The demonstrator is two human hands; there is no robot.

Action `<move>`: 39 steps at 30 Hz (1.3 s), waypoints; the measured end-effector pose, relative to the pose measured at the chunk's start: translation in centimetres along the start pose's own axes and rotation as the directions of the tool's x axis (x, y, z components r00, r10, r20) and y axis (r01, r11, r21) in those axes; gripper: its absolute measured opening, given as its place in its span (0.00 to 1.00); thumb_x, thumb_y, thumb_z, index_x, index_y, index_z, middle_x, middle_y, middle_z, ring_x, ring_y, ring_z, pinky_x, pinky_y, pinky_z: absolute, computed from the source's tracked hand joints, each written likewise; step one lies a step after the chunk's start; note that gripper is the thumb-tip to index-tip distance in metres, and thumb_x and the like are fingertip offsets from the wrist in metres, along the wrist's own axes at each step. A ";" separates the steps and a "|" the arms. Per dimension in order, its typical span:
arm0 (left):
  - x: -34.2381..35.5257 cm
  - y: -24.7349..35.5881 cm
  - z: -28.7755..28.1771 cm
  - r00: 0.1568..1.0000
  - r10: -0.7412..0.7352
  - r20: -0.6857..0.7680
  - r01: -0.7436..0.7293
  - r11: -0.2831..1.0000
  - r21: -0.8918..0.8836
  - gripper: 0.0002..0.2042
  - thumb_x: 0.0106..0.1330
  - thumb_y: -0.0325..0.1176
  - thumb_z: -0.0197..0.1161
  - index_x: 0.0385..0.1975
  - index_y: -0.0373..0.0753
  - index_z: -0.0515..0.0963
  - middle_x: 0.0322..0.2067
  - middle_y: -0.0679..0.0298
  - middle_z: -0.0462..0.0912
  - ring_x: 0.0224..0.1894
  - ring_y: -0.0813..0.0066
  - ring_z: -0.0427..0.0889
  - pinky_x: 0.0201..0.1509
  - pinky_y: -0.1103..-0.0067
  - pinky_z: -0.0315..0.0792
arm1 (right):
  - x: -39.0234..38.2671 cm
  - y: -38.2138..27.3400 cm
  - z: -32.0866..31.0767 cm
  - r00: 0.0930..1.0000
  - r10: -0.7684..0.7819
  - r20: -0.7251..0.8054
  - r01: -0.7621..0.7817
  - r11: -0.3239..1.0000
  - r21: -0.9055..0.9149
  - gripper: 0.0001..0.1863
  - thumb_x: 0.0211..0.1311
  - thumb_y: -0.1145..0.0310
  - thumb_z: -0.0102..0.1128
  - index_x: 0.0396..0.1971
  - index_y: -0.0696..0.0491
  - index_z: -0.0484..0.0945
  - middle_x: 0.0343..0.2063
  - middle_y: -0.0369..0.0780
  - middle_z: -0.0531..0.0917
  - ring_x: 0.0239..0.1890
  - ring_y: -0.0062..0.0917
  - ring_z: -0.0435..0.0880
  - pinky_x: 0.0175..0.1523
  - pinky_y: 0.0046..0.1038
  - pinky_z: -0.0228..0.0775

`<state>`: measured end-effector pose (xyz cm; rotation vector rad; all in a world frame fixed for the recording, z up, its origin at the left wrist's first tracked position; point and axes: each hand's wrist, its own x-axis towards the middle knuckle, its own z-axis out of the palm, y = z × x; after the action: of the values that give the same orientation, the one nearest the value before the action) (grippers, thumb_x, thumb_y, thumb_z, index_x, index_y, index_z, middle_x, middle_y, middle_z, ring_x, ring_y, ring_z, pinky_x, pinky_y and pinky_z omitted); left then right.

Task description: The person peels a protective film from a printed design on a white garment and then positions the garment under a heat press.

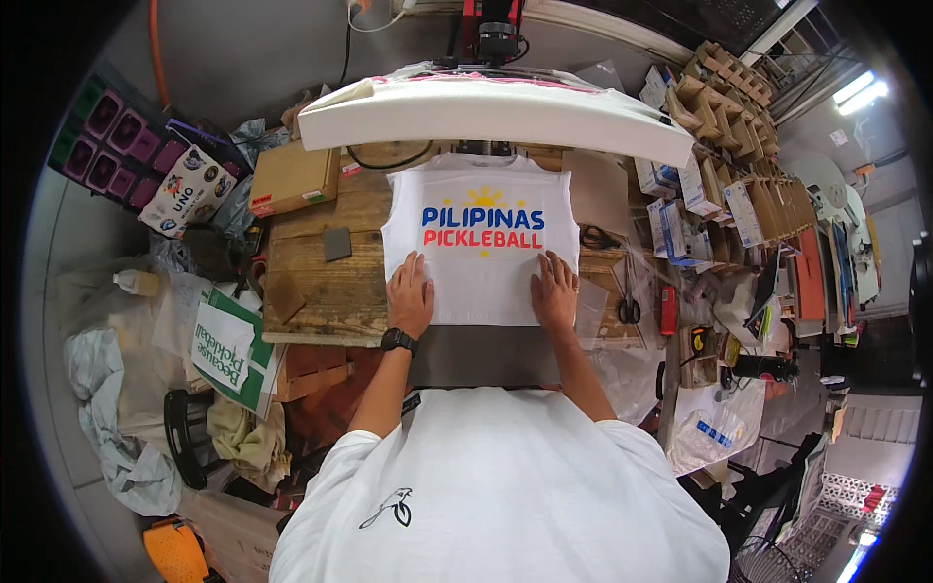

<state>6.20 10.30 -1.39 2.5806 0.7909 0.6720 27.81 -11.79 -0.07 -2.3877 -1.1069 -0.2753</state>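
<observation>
A white sleeveless shirt [466, 282] lies flat in front of me, with blue and red lettering and yellow sun shapes printed on its chest. My left hand [410, 294] rests on its lower left part, fingers stretched out below the print. On the lower right, my right hand [555, 291] lies with its fingers extended on the cloth. Neither hand holds anything. Over the shirt's far edge hangs the raised, white-covered upper plate [496, 119] of what looks like a heat press. A dark watch [398, 339] sits on my left wrist.
Around the shirt is a wooden table [340, 291] bearing a small grey square [337, 244], a cardboard box [294, 180] and black-handled scissors [630, 309]. A red cylinder [668, 310] stands at the right. Stacked cardboard trays [763, 209] rise beyond it. Plastic bags [112, 408] crowd the left.
</observation>
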 end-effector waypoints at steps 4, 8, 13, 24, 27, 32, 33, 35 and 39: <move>-0.1 0.1 0.0 0.999 -0.010 0.040 0.009 1.000 0.014 0.25 0.72 0.34 0.57 0.69 0.37 0.69 0.70 0.53 0.68 0.68 0.48 0.67 0.72 0.57 0.61 | -0.3 0.0 0.2 1.000 -0.008 -0.009 0.008 1.000 -0.017 0.26 0.67 0.65 0.61 0.64 0.51 0.73 0.66 0.42 0.75 0.68 0.41 0.70 0.70 0.47 0.60; -0.2 0.1 0.1 0.999 0.005 0.034 -0.006 0.999 0.047 0.24 0.73 0.35 0.56 0.68 0.38 0.69 0.70 0.53 0.68 0.67 0.48 0.67 0.71 0.57 0.61 | -0.3 -0.4 -0.2 1.000 0.002 0.012 -0.001 0.999 -0.042 0.24 0.68 0.65 0.61 0.63 0.53 0.75 0.65 0.42 0.75 0.68 0.40 0.70 0.70 0.46 0.60; -0.2 0.1 0.1 0.999 -0.001 0.049 -0.002 0.998 0.061 0.24 0.73 0.36 0.56 0.68 0.39 0.69 0.69 0.57 0.68 0.69 0.54 0.66 0.72 0.57 0.60 | -0.2 -0.5 -0.2 0.999 0.019 0.033 -0.017 0.998 -0.062 0.25 0.68 0.63 0.59 0.63 0.54 0.75 0.66 0.43 0.75 0.69 0.39 0.70 0.71 0.45 0.59; -0.1 0.2 0.0 0.998 -0.014 0.059 0.009 0.997 0.083 0.24 0.73 0.37 0.56 0.68 0.40 0.69 0.70 0.58 0.68 0.69 0.55 0.65 0.72 0.58 0.59 | -0.2 -0.3 -0.2 1.000 -0.006 0.013 0.007 0.999 -0.041 0.23 0.68 0.62 0.59 0.61 0.54 0.76 0.64 0.42 0.76 0.68 0.40 0.70 0.71 0.45 0.59; -0.2 0.3 0.0 0.999 -0.009 0.050 0.004 0.996 0.086 0.24 0.73 0.37 0.56 0.68 0.39 0.69 0.70 0.57 0.68 0.69 0.55 0.65 0.72 0.58 0.59 | -0.1 -0.6 -0.4 1.000 0.002 0.021 -0.001 0.999 -0.045 0.23 0.68 0.63 0.60 0.61 0.54 0.77 0.64 0.42 0.77 0.68 0.41 0.71 0.71 0.45 0.59; -0.1 0.2 0.0 0.998 -0.008 0.056 0.004 0.997 0.083 0.25 0.73 0.37 0.56 0.69 0.40 0.69 0.70 0.57 0.69 0.69 0.55 0.66 0.72 0.58 0.59 | 0.0 -0.6 -0.4 1.000 -0.005 0.007 0.005 0.999 -0.035 0.23 0.68 0.63 0.60 0.61 0.54 0.77 0.64 0.43 0.77 0.68 0.41 0.71 0.71 0.45 0.59; -0.1 0.2 0.0 0.998 -0.010 0.056 0.005 0.996 0.084 0.25 0.73 0.37 0.56 0.69 0.40 0.69 0.69 0.57 0.69 0.69 0.55 0.66 0.72 0.58 0.59 | -0.1 -0.5 -0.3 1.000 -0.003 0.009 0.004 0.999 -0.032 0.23 0.68 0.63 0.60 0.61 0.54 0.77 0.64 0.43 0.77 0.68 0.41 0.71 0.71 0.45 0.59; -0.2 0.2 0.0 0.998 -0.015 0.056 0.010 0.997 0.083 0.25 0.73 0.37 0.56 0.69 0.40 0.69 0.69 0.58 0.69 0.69 0.55 0.66 0.72 0.58 0.59 | -0.1 -0.6 -0.4 1.000 -0.001 0.012 0.002 1.000 -0.030 0.23 0.67 0.64 0.60 0.61 0.54 0.77 0.64 0.43 0.76 0.68 0.41 0.71 0.71 0.45 0.59; -0.1 0.3 0.0 0.998 -0.019 0.059 0.014 0.997 0.077 0.25 0.73 0.37 0.56 0.69 0.40 0.69 0.70 0.58 0.69 0.69 0.55 0.66 0.73 0.58 0.58 | -0.2 -0.5 -0.2 1.000 0.002 0.012 -0.002 0.999 -0.040 0.23 0.67 0.63 0.60 0.61 0.53 0.77 0.64 0.43 0.76 0.68 0.41 0.71 0.70 0.46 0.59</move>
<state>6.24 9.98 -1.34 2.6463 0.8327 0.5675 27.35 -11.75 0.24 -2.4288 -1.1143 -0.2853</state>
